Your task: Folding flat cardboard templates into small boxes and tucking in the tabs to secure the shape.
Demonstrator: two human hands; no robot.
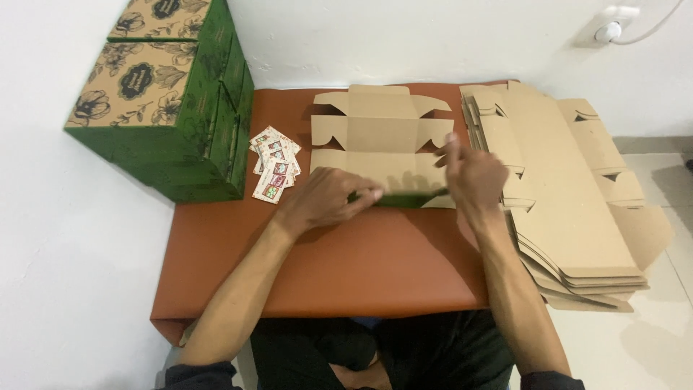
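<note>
— Dark trousers fill the bottom centre of the frame, with both forearms reaching up from there over the brown desk. What are the hands on?

— A flat cardboard box blank, lying in the upper middle of the frame. Its near edge is folded up, showing a green printed strip. The left hand pinches the left end of that strip, fingers pressed together on it. The right hand is blurred at the right end; its fingers look curled toward the strip, but I cannot tell whether its grip has closed.

— Which way does the blank run?

— Its long axis, as far as it shows, runs up and down the frame, flaps spreading to the left and right at the top. The green strip runs across, left to right.

— How would you fold it well?

— I'd say keep both hands level along the crease, so the flap turns over evenly and doesn't buckle in the middle.

— And around it?

— A stack of more flat blanks lies at the right, hanging over the desk edge. Small printed cards sit just left of the blank. Finished green boxes with a floral top stand stacked at the upper left.
</note>
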